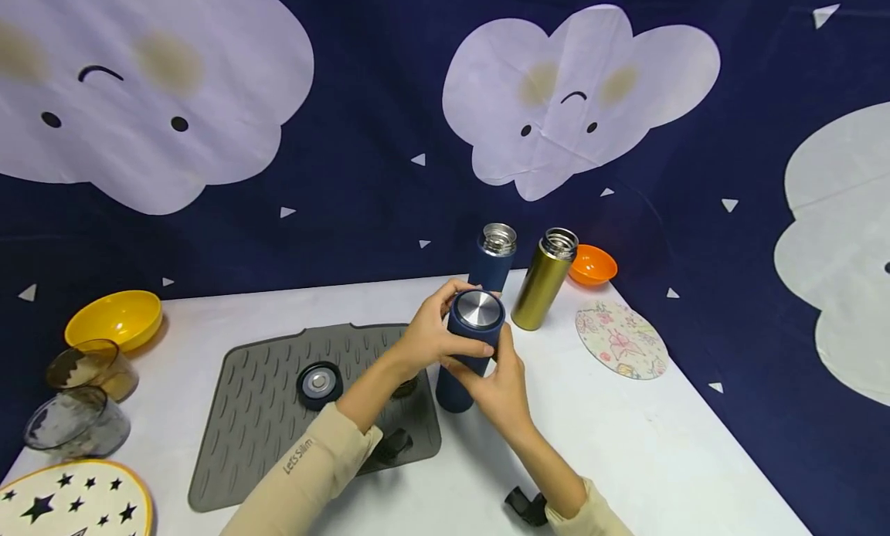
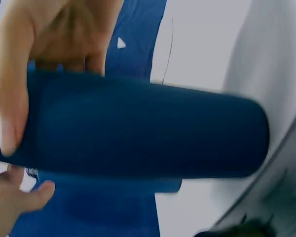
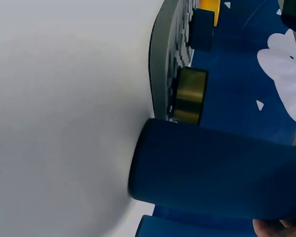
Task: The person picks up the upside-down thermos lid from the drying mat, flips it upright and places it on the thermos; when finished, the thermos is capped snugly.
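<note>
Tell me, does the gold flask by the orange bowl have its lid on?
No, the gold flask stands open, its bare steel mouth showing in the head view.

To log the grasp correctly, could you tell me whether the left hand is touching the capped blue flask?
Touching. The head view shows the left hand wrapped round the lid end of the capped blue flask.

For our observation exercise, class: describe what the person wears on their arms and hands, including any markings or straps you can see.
Both hands, left hand and right hand, are bare, with no gloves. Each arm wears a beige long sleeve; the left sleeve carries small dark lettering near the cuff. A black strap sits at the right sleeve's cuff, and another shows near the left cuff.
</note>
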The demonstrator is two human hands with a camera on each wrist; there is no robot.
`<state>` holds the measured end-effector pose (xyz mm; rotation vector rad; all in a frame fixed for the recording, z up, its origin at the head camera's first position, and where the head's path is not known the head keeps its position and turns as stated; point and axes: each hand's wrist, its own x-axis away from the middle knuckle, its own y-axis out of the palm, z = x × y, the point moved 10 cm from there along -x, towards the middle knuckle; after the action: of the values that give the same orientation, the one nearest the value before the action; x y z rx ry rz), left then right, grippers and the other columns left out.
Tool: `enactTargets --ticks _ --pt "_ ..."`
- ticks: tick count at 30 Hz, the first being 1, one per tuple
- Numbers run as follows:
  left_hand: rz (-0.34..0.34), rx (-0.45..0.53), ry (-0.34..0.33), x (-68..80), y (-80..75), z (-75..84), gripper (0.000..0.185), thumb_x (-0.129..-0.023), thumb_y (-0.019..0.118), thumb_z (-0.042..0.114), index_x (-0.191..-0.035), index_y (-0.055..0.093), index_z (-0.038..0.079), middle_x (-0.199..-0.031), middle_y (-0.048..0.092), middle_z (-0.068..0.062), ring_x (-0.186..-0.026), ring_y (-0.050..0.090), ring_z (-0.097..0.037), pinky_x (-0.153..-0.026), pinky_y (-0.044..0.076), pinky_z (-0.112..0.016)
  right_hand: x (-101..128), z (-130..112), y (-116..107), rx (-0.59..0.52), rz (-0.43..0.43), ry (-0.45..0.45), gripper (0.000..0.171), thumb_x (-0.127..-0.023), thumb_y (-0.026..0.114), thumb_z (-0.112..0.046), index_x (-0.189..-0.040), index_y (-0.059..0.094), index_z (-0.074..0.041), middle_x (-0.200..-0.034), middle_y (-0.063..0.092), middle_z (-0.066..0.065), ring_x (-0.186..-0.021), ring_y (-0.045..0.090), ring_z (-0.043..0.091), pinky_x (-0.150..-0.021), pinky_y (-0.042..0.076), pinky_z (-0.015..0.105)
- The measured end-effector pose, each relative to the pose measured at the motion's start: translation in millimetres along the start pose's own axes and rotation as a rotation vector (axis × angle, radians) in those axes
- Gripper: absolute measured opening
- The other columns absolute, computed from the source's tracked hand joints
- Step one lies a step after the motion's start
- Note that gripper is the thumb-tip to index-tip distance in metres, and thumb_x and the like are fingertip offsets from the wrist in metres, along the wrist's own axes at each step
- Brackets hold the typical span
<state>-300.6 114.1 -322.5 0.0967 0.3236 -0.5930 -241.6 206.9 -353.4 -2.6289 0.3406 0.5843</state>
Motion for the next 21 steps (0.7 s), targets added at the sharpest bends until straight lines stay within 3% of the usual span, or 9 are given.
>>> enactTargets --ticks 5,8,10,11,15,17,19,21 --pt "-0.228 0.073 0.006 1.6 3.5 -0.1 0.073 -0.061 0.074 0.006 -0.131 0.056 0.001 -0.121 0.062 -0.001 -0.113 0.055 -0.021 -0.103 0.042 -0.045 4 -9 1 0.003 -0.038 -0.046 0.081 -0.073 0.089 -0.019 -0.140 0.045 -0.018 -0.131 0.063 0.007 -0.118 0.063 0.026 -0.100 0.048 0.053" --pt "-0.312 0.094 0.043 7.3 8.9 5.8 0.078 -0.057 0.071 0.010 -0.132 0.053 -0.004 -0.120 0.057 -0.006 -0.110 0.055 -0.023 -0.100 0.044 -0.042 9 -15 2 0.037 -0.033 -0.078 0.078 -0.071 0.090 -0.018 -0.137 0.047 -0.015 -0.129 0.064 0.008 -0.118 0.063 0.025 -0.098 0.049 0.052" --pt "-0.302 0.071 0.074 11.7 12.0 11.6 0.079 -0.062 0.073 0.011 -0.136 0.049 -0.002 -0.125 0.054 -0.010 -0.114 0.053 -0.024 -0.103 0.042 -0.044 11 -19 0 0.062 -0.007 -0.093 0.075 -0.071 0.089 -0.015 -0.134 0.049 -0.011 -0.126 0.065 0.010 -0.115 0.064 0.026 -0.094 0.051 0.050" --pt "-0.264 0.042 0.079 13.4 12.4 12.6 0.078 -0.066 0.076 0.013 -0.137 0.047 0.001 -0.126 0.055 -0.011 -0.115 0.054 -0.023 -0.103 0.043 -0.043 11 -20 -1 0.078 0.009 -0.099 0.073 -0.071 0.089 -0.013 -0.132 0.049 -0.008 -0.123 0.066 0.011 -0.113 0.065 0.026 -0.091 0.053 0.049" --pt "0.008 -0.155 0.092 17.6 6.7 13.2 0.079 -0.071 0.088 0.020 -0.137 0.046 0.010 -0.125 0.061 -0.010 -0.111 0.060 -0.020 -0.099 0.048 -0.039 6 -19 -4 0.103 0.028 -0.104 0.066 -0.070 0.085 -0.003 -0.127 0.051 -0.005 -0.117 0.068 0.013 -0.108 0.066 0.026 -0.086 0.055 0.045" --pt "0.076 -0.209 0.087 17.7 4.1 11.4 0.073 -0.068 0.090 0.016 -0.131 0.052 0.010 -0.118 0.066 -0.008 -0.105 0.063 -0.018 -0.094 0.051 -0.036 4 -18 -3 0.095 0.005 -0.119 0.067 -0.070 0.084 -0.002 -0.129 0.051 -0.006 -0.117 0.069 0.012 -0.108 0.066 0.025 -0.087 0.055 0.044" --pt "0.034 -0.196 0.107 15.2 5.6 12.2 0.066 -0.066 0.087 0.007 -0.125 0.057 0.007 -0.114 0.068 -0.009 -0.102 0.064 -0.019 -0.092 0.052 -0.035 4 -18 -2 0.083 -0.026 -0.141 0.071 -0.069 0.087 -0.005 -0.131 0.052 -0.007 -0.119 0.069 0.010 -0.111 0.066 0.025 -0.090 0.055 0.043" --pt "-0.114 -0.135 0.118 13.2 12.3 12.5 0.064 -0.063 0.084 -0.001 -0.122 0.060 0.005 -0.117 0.068 -0.011 -0.105 0.064 -0.020 -0.095 0.050 -0.035 7 -19 -2 0.069 -0.046 -0.178 0.073 -0.066 0.089 -0.006 -0.130 0.054 -0.006 -0.118 0.070 0.009 -0.109 0.067 0.025 -0.090 0.055 0.043"
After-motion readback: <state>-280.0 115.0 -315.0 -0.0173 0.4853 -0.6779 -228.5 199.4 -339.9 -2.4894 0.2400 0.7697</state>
